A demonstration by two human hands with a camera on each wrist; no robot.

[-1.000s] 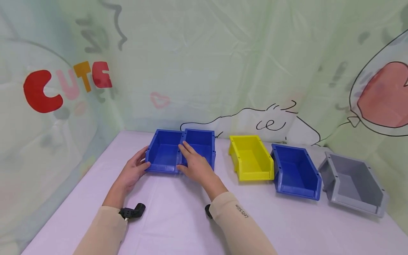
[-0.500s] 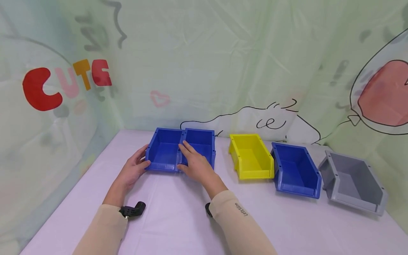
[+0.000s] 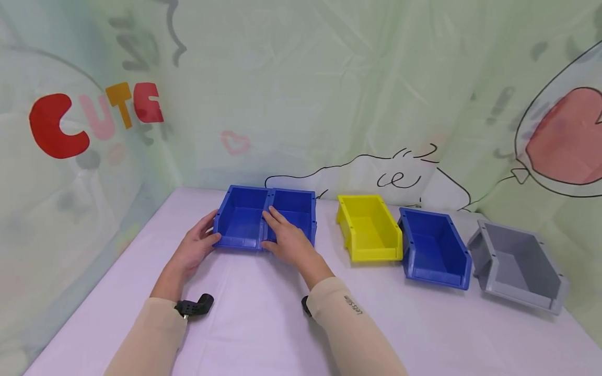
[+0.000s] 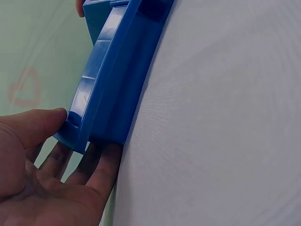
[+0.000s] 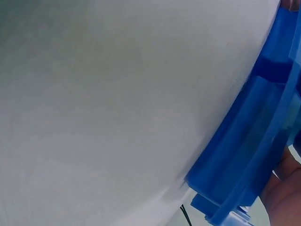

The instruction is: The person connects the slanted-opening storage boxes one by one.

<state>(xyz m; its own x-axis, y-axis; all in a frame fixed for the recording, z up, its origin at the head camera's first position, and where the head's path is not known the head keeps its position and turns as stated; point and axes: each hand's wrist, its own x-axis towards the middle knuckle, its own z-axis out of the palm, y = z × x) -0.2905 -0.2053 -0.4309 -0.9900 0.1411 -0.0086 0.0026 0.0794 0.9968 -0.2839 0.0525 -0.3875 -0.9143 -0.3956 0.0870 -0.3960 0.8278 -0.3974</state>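
Two blue storage bins stand side by side at the back left of the table in the head view, walls touching: a left bin [image 3: 241, 219] and a right bin [image 3: 298, 209]. My left hand [image 3: 195, 245] holds the left bin's front left corner. In the left wrist view its thumb [image 4: 47, 123] lies on the front lip and the other fingers are against the outer side. Reaching across the right bin, my right hand [image 3: 293, 243] rests its fairly straight fingers on the adjoining rims, thumb near the front. Most of that hand is hidden behind blue plastic in the right wrist view.
To the right on the white-covered table [image 3: 263, 324] stand a yellow bin [image 3: 371, 230], another blue bin [image 3: 435, 248] and a grey bin [image 3: 519, 269], set close together in a slanting row. A printed curtain [image 3: 301, 94] hangs directly behind the table.
The whole head view has shifted up slightly. Both hands and the two joined blue bins keep the same places relative to each other.
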